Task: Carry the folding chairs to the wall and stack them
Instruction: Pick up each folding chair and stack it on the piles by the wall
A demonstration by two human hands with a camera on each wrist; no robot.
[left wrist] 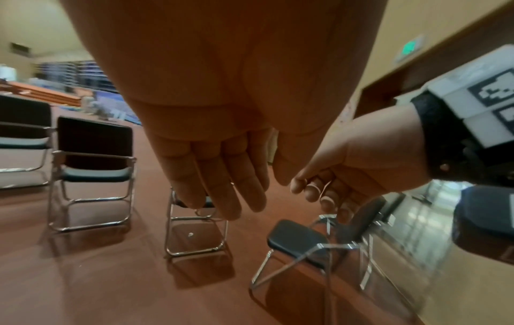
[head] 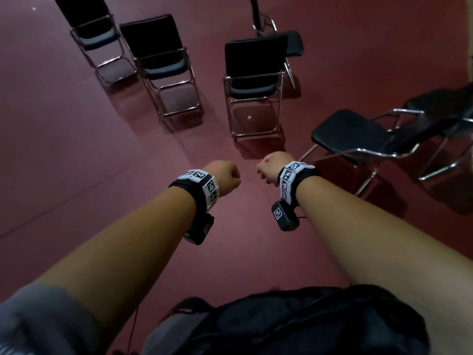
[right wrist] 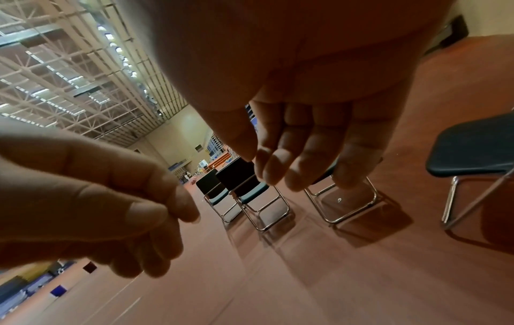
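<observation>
Several black folding chairs with chrome frames stand unfolded on the red floor. The nearest chair [head: 253, 80] [left wrist: 194, 220] [right wrist: 345, 198] is straight ahead of my hands, an arm's reach beyond them. Another chair [head: 350, 134] [left wrist: 300, 239] [right wrist: 472, 149] stands to the right, turned sideways. Two more [head: 158, 60] [head: 94, 29] stand at the far left. My left hand [head: 226, 176] [left wrist: 219, 176] and right hand [head: 267, 167] [right wrist: 300, 143] hang close together in the air, fingers relaxed and pointing down. Neither hand holds or touches anything.
A further chair [head: 291, 42] stands behind the nearest one, and one more [head: 440, 106] is at the far right. A beige wall [left wrist: 445, 33] with a dark band runs along the right. A dark bag [head: 294, 326] hangs at my front. Bare floor [head: 102, 149] lies to the left.
</observation>
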